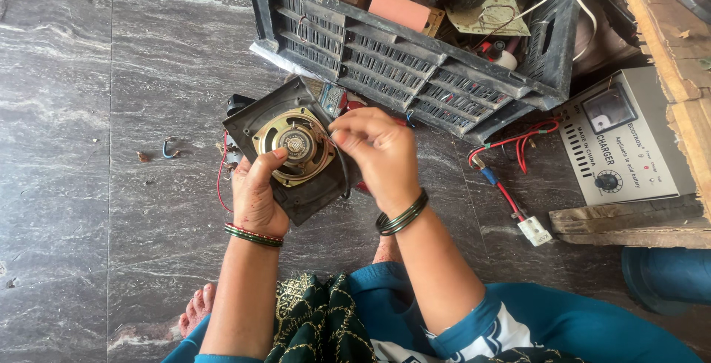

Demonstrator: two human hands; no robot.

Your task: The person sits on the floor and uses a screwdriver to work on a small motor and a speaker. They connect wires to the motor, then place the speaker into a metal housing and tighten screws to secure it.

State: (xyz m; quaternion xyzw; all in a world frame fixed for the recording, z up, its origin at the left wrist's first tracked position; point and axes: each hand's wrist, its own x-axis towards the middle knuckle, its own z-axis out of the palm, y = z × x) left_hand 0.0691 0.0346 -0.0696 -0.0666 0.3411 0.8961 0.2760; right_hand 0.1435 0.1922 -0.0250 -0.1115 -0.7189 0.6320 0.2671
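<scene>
A small round speaker (295,145) with a brass-coloured frame sits in a dark square plastic housing (259,117), held over the grey stone floor. My left hand (258,194) grips the housing's lower edge, thumb resting on the speaker frame. My right hand (379,150) is closed at the speaker's right rim, fingertips pinched there; what they pinch is hidden. A thin red wire (220,178) hangs from the housing's left side. Both wrists wear bangles.
A dark plastic crate (385,55) full of electronic scrap lies just behind. A grey box-shaped battery charger (626,141) with red wires (518,144) and a white connector (535,230) stands right, beside wooden planks (629,222). A small blue hook (169,148) lies on the floor left.
</scene>
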